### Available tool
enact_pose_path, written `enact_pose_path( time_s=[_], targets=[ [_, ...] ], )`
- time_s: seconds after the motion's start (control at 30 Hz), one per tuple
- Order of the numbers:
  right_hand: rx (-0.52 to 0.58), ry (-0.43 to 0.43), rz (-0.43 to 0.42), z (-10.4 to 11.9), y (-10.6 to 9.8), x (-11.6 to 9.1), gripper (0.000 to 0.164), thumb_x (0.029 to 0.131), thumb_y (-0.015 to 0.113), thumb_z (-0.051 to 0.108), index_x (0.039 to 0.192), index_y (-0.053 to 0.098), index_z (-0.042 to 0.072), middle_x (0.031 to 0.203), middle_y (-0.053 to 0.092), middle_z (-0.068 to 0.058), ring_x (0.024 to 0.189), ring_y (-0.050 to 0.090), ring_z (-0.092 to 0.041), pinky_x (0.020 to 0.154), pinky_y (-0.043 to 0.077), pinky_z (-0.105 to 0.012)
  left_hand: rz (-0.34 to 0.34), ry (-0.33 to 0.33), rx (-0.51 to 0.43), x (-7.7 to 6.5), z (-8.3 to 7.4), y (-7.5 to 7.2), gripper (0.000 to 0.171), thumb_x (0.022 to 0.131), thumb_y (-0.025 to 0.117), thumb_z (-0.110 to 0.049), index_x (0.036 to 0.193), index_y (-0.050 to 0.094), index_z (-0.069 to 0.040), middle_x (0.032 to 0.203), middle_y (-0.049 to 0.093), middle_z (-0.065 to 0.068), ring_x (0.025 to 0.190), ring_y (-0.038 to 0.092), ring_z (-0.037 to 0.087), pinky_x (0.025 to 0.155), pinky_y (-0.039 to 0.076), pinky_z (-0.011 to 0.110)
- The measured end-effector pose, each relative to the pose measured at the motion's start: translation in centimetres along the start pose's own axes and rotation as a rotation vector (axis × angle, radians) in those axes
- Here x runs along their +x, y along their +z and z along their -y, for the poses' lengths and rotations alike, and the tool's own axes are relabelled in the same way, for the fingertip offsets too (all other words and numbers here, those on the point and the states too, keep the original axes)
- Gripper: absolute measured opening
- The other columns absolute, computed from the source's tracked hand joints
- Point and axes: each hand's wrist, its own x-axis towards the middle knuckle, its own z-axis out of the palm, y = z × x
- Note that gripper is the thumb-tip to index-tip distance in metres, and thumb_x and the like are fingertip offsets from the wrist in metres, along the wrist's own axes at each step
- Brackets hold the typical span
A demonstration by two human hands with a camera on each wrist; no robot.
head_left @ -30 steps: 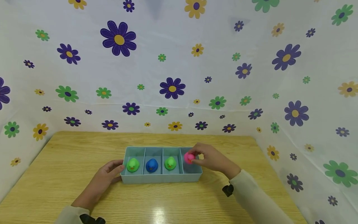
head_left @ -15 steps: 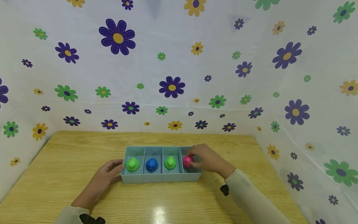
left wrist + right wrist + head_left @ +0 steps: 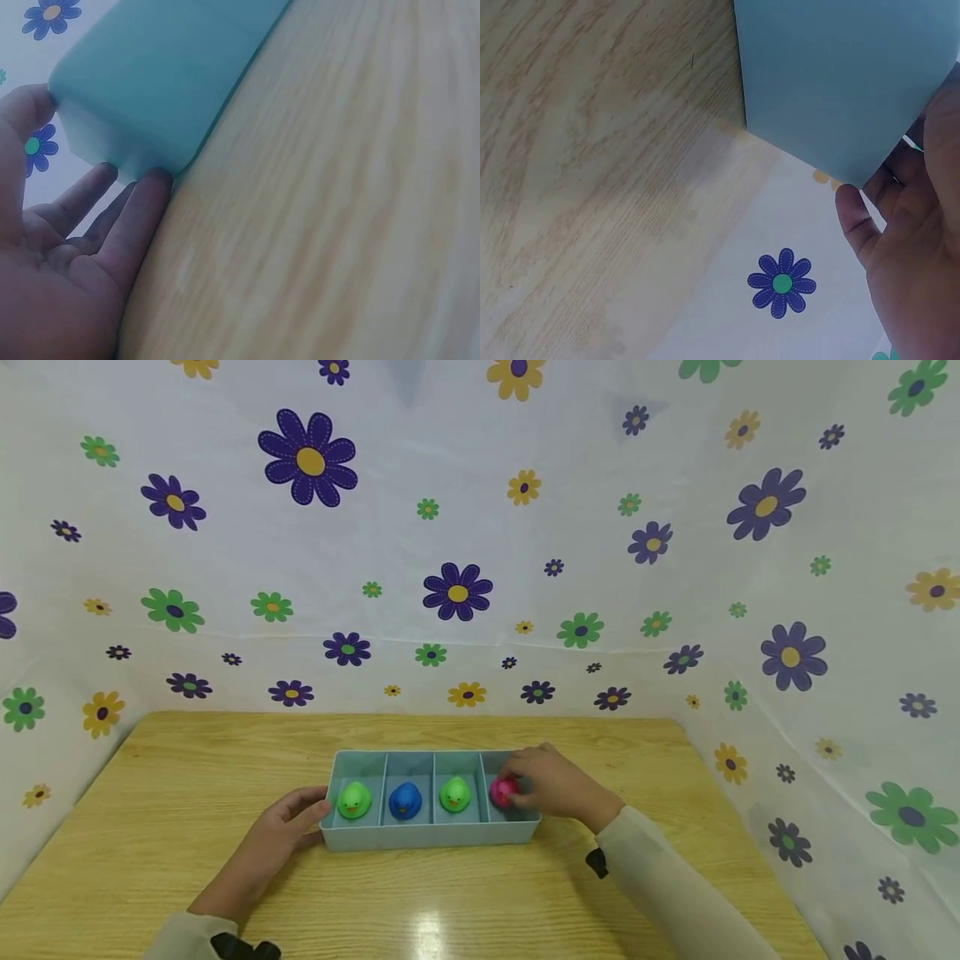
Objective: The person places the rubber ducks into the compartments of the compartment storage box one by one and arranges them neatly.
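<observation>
A pale blue-grey divided tray lies on the wooden table in the head view. My left hand rests against its left end, and in the left wrist view fairly straight fingers touch the end wall. My right hand reaches into the rightmost compartment with fingers and thumb around a pink rubber duck, partly covered by them. A green duck, a blue duck and another green duck each sit in a compartment. From the right wrist, the pink duck is hidden behind the tray's wall.
The wooden table extends around the tray on every side. White cloth printed with flowers stands behind the table and along both sides. Dark wrist straps show at the sleeves.
My right hand has lowered the pink duck into the rightmost compartment and moved slightly left with it. The left hand has stayed at the tray's left end.
</observation>
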Motion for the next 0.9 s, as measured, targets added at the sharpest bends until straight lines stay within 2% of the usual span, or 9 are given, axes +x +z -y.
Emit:
enact_pose_path(
  time_s=[0.23, 0.47, 0.9],
  targets=[
    [0.010, -0.006, 0.032, 0.42, -0.33, 0.13, 0.021, 0.088, 0.080, 0.016, 0.108, 0.076, 0.012, 0.104, 0.073, 0.003, 0.093, 0.063, -0.009, 0.088, 0.046, -0.038, -0.014, -0.001, 0.008, -0.16, 0.03, 0.10, 0.066, 0.106, 0.057, -0.043, 0.154, 0.040, 0.000, 0.159, 0.041, 0.020, 0.144, 0.042, 0.036, 0.102, 0.057, 0.034],
    [-0.017, -0.018, 0.043, 0.37, -0.20, 0.30, 0.022, 0.088, 0.081, 0.019, 0.108, 0.075, 0.013, 0.103, 0.072, 0.004, 0.092, 0.062, -0.009, 0.087, 0.047, -0.038, -0.020, -0.002, 0.000, -0.25, 0.08, 0.05, 0.066, 0.107, 0.057, -0.042, 0.154, 0.040, 0.000, 0.158, 0.041, 0.020, 0.143, 0.043, 0.035, 0.101, 0.057, 0.034],
    [-0.005, 0.019, 0.056, 0.81, -0.30, 0.18, 0.022, 0.090, 0.080, 0.020, 0.109, 0.075, 0.012, 0.104, 0.072, 0.003, 0.093, 0.062, -0.012, 0.088, 0.049, -0.039, -0.016, -0.012, -0.001, 0.03, 0.05, 0.03, 0.069, 0.105, 0.059, -0.045, 0.153, 0.041, 0.001, 0.158, 0.041, 0.020, 0.144, 0.043, 0.037, 0.102, 0.057, 0.035]
  ],
)
